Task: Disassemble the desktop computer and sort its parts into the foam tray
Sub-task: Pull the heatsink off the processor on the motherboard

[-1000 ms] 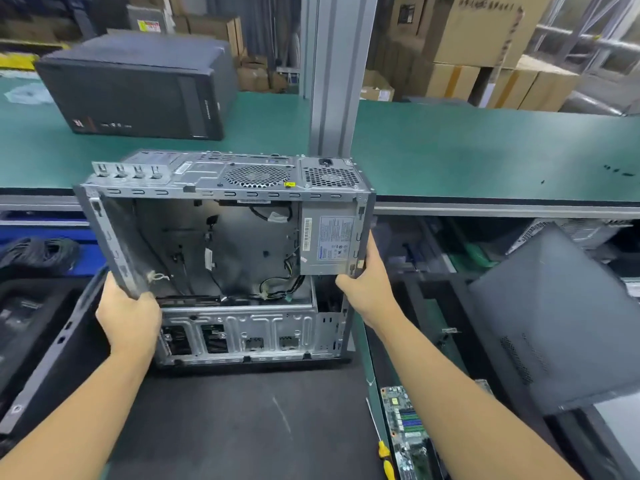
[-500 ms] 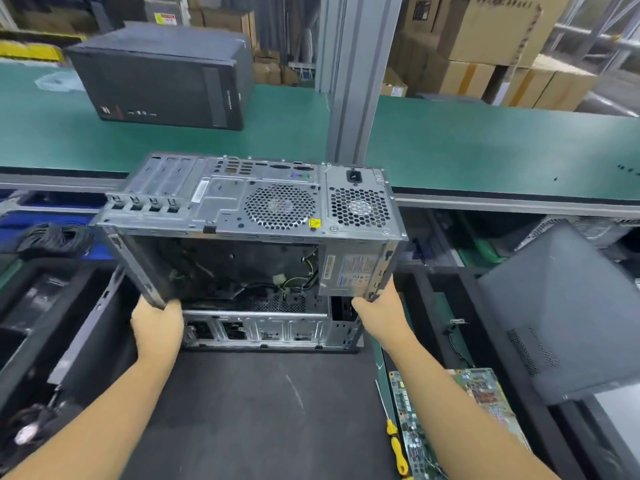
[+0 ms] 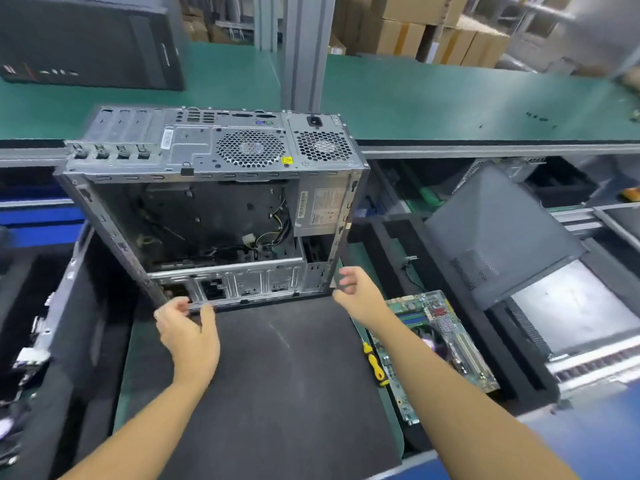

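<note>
On black mat (image 3: 277, 375) | chassis (image 3: 207, 220) upended, rear panel (image 3: 194, 143) up; left hand (image 3: 187, 329), right hand (image 3: 351, 289) grip lower corners

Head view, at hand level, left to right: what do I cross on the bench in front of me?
left hand → right hand → yellow screwdriver → motherboard → grey side panel. The computer case, gripped at its near edge by both hands, spans them, so it is left out.

Tower (image 3: 90, 39) at the bench's (image 3: 450, 98) far left, cropped by the top and left edges, front markings smeared. Label (image 3: 320, 211) in the case (image 3: 221, 147), unreadable. Right forearm (image 3: 433, 375) covers part of the board (image 3: 440, 341). Left hand (image 3: 187, 330), right hand (image 3: 353, 289) at the case's lower corners: gripping or just touching, can't tell
</note>
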